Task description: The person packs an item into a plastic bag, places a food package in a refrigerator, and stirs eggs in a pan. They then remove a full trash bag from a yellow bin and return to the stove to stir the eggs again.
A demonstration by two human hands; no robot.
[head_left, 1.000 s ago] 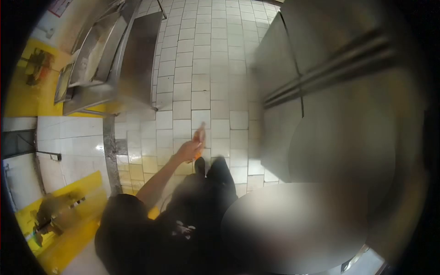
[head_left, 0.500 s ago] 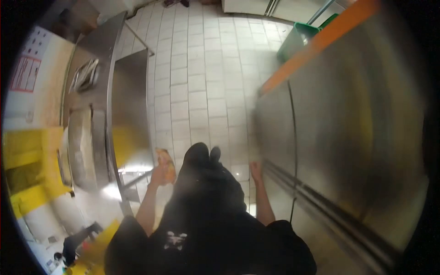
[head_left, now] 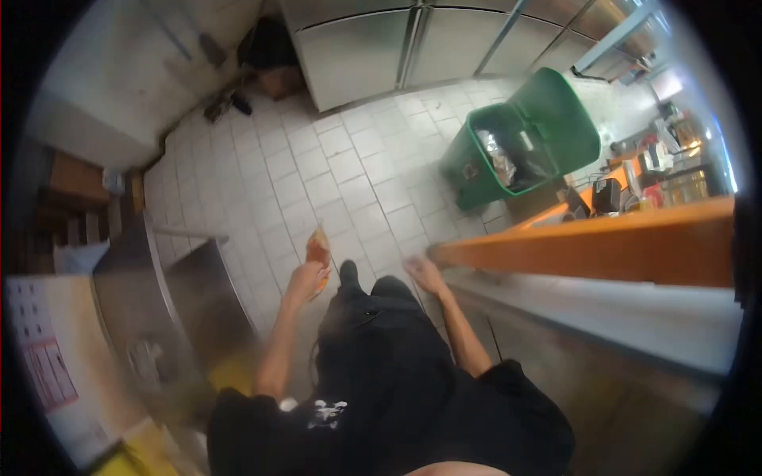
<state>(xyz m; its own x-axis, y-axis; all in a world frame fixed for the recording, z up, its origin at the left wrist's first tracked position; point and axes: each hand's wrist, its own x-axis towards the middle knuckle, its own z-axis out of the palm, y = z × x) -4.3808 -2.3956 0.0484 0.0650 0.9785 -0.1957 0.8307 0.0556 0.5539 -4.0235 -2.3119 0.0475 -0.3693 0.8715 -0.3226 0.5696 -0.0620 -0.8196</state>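
My left hand (head_left: 307, 280) is closed around a small packet (head_left: 318, 249) with orange-red contents and a pale pointed tip, held over the tiled floor. My right hand (head_left: 425, 274) is out in front on the other side of my legs, near the end of an orange-edged counter (head_left: 587, 244). Its fingers look slightly apart, with nothing between them. Ahead on the right, a green bin (head_left: 484, 170) stands with its lid open, and crumpled foil-like waste (head_left: 498, 159) shows inside.
Steel cabinets (head_left: 357, 59) line the far side. A steel table (head_left: 151, 301) is on the left, and dark shoes (head_left: 228, 105) lie near the far wall. Several containers stand at the right beyond the orange edge.
The view has moved forward and turned right, bringing the open green bin closer. My left hand still holds the packet, and my right hand has moved forward with its fingers loosened.
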